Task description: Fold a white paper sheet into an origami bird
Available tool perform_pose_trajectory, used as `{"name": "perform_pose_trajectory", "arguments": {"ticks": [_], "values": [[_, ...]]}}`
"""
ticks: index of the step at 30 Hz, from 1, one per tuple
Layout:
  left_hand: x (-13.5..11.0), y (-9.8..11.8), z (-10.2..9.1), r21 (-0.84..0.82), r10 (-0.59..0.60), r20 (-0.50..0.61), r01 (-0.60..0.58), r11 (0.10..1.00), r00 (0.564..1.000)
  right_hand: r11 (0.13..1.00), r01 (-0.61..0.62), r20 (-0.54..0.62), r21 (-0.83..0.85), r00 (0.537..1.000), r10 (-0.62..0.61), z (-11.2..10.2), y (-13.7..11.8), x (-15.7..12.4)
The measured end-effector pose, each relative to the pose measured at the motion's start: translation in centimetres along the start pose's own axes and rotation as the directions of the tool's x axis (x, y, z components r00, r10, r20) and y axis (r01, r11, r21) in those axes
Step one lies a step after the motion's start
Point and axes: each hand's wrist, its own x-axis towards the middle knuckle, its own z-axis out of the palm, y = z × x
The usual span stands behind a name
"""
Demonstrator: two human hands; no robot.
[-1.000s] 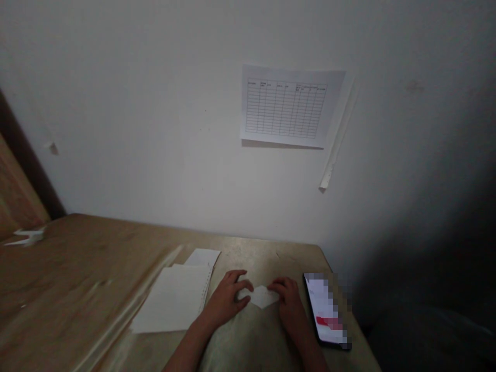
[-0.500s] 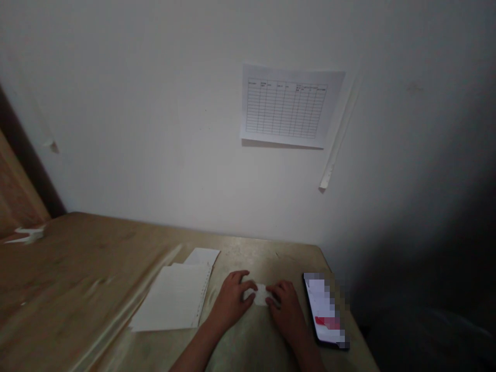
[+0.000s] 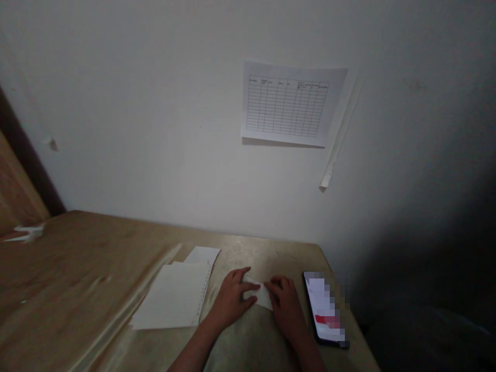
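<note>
A small folded white paper [image 3: 259, 294] lies on the brown table [image 3: 85, 279], near its far right corner. My left hand [image 3: 232, 299] rests on the paper's left side, fingers curled down onto it. My right hand [image 3: 285, 306] presses on the paper's right side, fingertips bent over its edge. Both hands hold the paper between them; most of the sheet is hidden under the fingers.
A stack of white sheets [image 3: 174, 299] lies left of my hands. A phone [image 3: 324, 310] with a lit screen lies right of them, by the table's right edge. A printed grid sheet [image 3: 289, 106] hangs on the white wall. White scraps [image 3: 27, 233] sit far left.
The paper showed as a wider pointed shape between my hands; now it is narrower, and my hands have closed in together over it.
</note>
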Motion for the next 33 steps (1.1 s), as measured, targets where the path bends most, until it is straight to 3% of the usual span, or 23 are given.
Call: {"name": "perform_pose_trajectory", "arguments": {"ticks": [9, 17, 25, 33], "values": [[0.3, -0.5, 0.6, -0.019, -0.022, -0.09, 0.02, 1.0, 0.996, 0.998, -0.05, -0.057, 0.049, 0.997, 0.053, 0.1, 0.5, -0.1], [0.3, 0.3, 0.0, -0.013, -0.069, -0.066, 0.069, 0.998, 0.995, 0.999, -0.047, -0.041, 0.02, 0.998, 0.048, 0.1, 0.2, 0.1], [0.3, -0.3, 0.5, 0.06, -0.058, -0.047, 0.061, 0.996, 0.997, 0.999, -0.041, -0.029, -0.025, 0.999, 0.04, 0.0, -0.2, 0.1], [0.3, 1.0, -0.2, 0.119, -0.108, 0.003, 0.107, 0.987, 0.994, 0.994, -0.047, -0.027, -0.1, 0.999, 0.044, 0.6, -0.3, 0.3]]}}
